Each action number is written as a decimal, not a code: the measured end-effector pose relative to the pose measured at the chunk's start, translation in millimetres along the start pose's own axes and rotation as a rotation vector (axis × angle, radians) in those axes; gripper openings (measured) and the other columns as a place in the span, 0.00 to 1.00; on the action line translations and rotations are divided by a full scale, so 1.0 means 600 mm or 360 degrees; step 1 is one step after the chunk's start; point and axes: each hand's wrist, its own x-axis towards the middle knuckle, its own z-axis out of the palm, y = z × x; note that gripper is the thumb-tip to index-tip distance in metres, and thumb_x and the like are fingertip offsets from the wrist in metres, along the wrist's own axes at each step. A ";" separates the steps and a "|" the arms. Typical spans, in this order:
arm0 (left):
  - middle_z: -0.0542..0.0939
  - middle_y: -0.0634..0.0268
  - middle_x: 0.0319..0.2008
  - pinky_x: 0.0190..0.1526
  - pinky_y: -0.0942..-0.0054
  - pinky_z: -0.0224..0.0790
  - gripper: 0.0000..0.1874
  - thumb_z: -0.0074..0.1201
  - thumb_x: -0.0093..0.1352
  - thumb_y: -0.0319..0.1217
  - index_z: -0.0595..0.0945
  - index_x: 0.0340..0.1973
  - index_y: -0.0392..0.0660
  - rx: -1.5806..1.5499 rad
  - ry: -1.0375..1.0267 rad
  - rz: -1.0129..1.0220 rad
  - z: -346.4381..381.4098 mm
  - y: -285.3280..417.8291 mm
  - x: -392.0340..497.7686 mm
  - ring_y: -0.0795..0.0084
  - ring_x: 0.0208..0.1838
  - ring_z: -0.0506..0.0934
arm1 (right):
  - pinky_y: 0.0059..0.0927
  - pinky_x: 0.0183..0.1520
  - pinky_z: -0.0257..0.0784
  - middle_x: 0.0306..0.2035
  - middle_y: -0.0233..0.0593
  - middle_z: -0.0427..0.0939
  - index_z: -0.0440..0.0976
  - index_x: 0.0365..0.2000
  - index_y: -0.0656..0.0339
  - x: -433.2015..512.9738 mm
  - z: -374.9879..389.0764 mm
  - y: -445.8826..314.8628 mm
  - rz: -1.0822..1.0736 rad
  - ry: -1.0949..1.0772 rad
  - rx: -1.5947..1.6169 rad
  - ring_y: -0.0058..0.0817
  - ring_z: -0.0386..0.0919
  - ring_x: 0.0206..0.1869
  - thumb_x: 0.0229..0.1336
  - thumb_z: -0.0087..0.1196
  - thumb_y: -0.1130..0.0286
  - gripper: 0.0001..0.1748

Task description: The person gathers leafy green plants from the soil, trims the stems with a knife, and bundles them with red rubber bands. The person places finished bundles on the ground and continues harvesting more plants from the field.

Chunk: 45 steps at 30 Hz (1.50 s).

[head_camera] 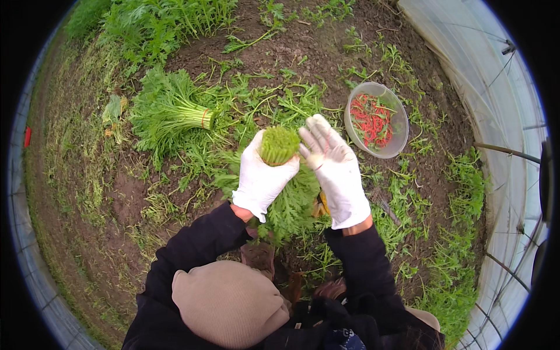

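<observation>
My left hand (267,175), in a white glove, grips a bunch of leafy greens (279,146) with the cut stem ends facing up. Its serrated leaves hang down below the hand towards my knees. My right hand (334,175), also gloved, is held flat just right of the stem ends, palm towards them and fingers extended. A thin reddish strand, perhaps a rubber band, crosses its palm. Whether the fingertips touch the bunch I cannot tell. Another bunch of greens (175,116), tied with a red band near its cut ends, lies on the ground at the left.
A translucent plastic bowl (397,146) of red rubber bands stands at the right. Loose leaves (302,103) litter the soil. Uncut greens (162,26) grow at far left. Plastic greenhouse sheeting (472,65) edges the right side. A yellow object (321,205) is partly hidden by my right wrist.
</observation>
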 end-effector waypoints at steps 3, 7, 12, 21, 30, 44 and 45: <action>0.86 0.55 0.33 0.40 0.65 0.78 0.24 0.72 0.57 0.36 0.77 0.44 0.41 0.0639 -0.0205 0.0266 -0.013 -0.006 -0.006 0.61 0.38 0.87 | 0.41 0.76 0.51 0.74 0.57 0.51 0.43 0.73 0.71 -0.010 0.005 -0.023 0.0236 -0.0406 -0.0547 0.46 0.53 0.76 0.39 0.80 0.69 0.69; 0.80 0.60 0.22 0.35 0.58 0.73 0.21 0.66 0.57 0.41 0.74 0.36 0.42 0.1623 -0.0692 0.0750 -0.015 -0.009 -0.005 0.53 0.29 0.81 | 0.33 0.70 0.61 0.62 0.57 0.68 0.55 0.67 0.77 -0.001 -0.006 -0.041 0.0227 -0.0755 -0.1659 0.39 0.67 0.67 0.39 0.78 0.52 0.63; 0.79 0.60 0.23 0.37 0.60 0.72 0.23 0.69 0.54 0.42 0.75 0.35 0.45 0.1395 -0.0973 0.0884 -0.013 0.002 -0.005 0.53 0.29 0.80 | 0.30 0.63 0.68 0.48 0.41 0.80 0.66 0.61 0.72 0.025 -0.045 -0.057 0.0919 -0.0922 -0.1023 0.25 0.76 0.53 0.66 0.57 0.63 0.30; 0.85 0.58 0.34 0.45 0.70 0.76 0.21 0.68 0.56 0.32 0.78 0.42 0.36 0.0446 -0.0383 -0.0299 -0.029 -0.026 0.014 0.69 0.38 0.83 | 0.40 0.56 0.68 0.37 0.37 0.83 0.77 0.40 0.58 -0.047 -0.068 -0.005 -0.0460 -0.0660 -0.2666 0.35 0.81 0.43 0.71 0.47 0.61 0.13; 0.84 0.60 0.40 0.46 0.72 0.76 0.28 0.69 0.58 0.29 0.72 0.51 0.40 0.0414 -0.0150 -0.0219 -0.021 -0.028 0.018 0.75 0.42 0.81 | 0.37 0.45 0.73 0.35 0.43 0.81 0.78 0.39 0.60 -0.027 -0.043 0.015 -0.0597 -0.0168 -0.1736 0.43 0.79 0.37 0.67 0.54 0.67 0.08; 0.70 0.67 0.56 0.59 0.76 0.69 0.45 0.65 0.60 0.17 0.59 0.69 0.47 0.0291 -0.0213 0.0176 0.007 -0.036 -0.007 0.78 0.58 0.72 | 0.27 0.60 0.71 0.52 0.33 0.78 0.71 0.57 0.63 0.000 0.025 0.043 0.0282 -0.0115 -0.0168 0.21 0.77 0.54 0.50 0.73 0.76 0.34; 0.70 0.67 0.56 0.59 0.75 0.69 0.45 0.65 0.60 0.17 0.59 0.70 0.48 0.0242 -0.0183 0.0234 0.008 -0.037 -0.006 0.78 0.58 0.72 | 0.27 0.60 0.72 0.51 0.33 0.79 0.72 0.56 0.63 0.000 0.028 0.042 0.0227 -0.0120 -0.0211 0.21 0.78 0.53 0.50 0.73 0.75 0.32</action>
